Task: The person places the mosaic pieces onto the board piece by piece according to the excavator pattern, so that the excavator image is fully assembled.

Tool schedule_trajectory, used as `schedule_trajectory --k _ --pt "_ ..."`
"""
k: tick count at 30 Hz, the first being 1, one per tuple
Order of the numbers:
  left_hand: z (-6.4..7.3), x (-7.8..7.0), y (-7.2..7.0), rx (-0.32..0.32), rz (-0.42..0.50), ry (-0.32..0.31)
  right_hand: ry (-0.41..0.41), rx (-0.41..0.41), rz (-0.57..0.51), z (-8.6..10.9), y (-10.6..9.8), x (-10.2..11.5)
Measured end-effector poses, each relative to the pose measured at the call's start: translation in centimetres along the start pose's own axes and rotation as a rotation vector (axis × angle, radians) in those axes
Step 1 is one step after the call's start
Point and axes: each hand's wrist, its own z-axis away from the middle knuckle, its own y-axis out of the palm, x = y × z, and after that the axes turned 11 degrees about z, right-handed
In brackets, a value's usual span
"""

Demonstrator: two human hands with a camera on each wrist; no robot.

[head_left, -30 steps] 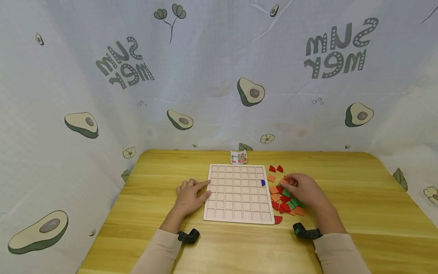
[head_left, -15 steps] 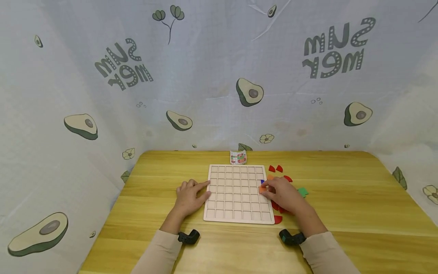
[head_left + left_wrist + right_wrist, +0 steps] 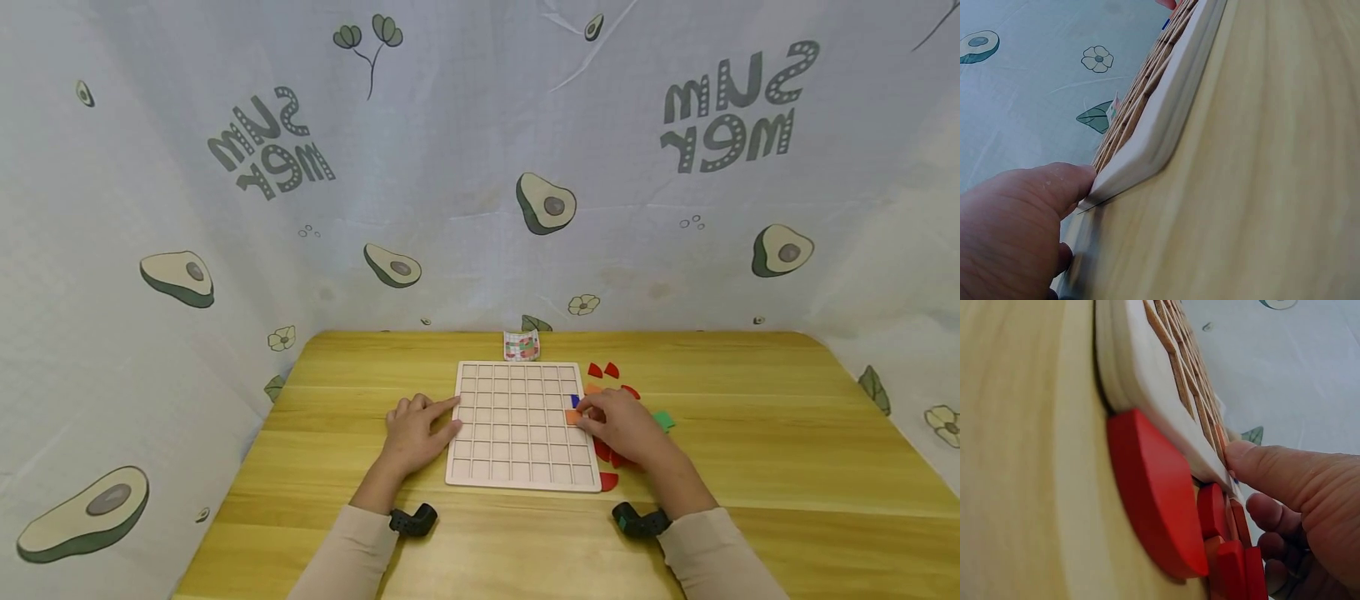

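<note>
A light wooden grid board [image 3: 513, 487] lies flat on the table. My right hand [image 3: 621, 423] is over its right edge, finger and thumb on an orange square tile [image 3: 572, 417] in the rightmost column. Just behind that tile a blue piece [image 3: 575, 402] sits in its own cell, partly covered by the fingers. In the right wrist view the thumb tip presses at the orange tile [image 3: 1221, 435]. My left hand [image 3: 414, 433] rests at the board's left edge, thumb and index finger extended against the rim. The left wrist view has the thumb [image 3: 1063, 184] touching the board's side.
Red quarter-round pieces [image 3: 609, 481] and a green tile [image 3: 663, 421] lie right of the board, partly hidden under the right hand. Another orange tile [image 3: 593, 388] lies near the fingers. A small patterned card [image 3: 521, 345] stands behind the board, before a printed curtain [image 3: 465, 167].
My right hand has moved left from the pile of pieces to the board, bringing the orange tile to a cell below the blue piece. The left hand has stayed put.
</note>
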Motion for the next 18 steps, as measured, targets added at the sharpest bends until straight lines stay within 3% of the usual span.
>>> schedule_trajectory --k 8,18 --pt "0.0 0.2 0.1 0.004 -0.006 -0.003 0.037 -0.017 -0.053 0.7 -1.5 -1.9" --pt "0.0 0.0 0.0 -0.004 0.002 -0.002 0.126 0.059 -0.077 2.2 -3.5 -5.1"
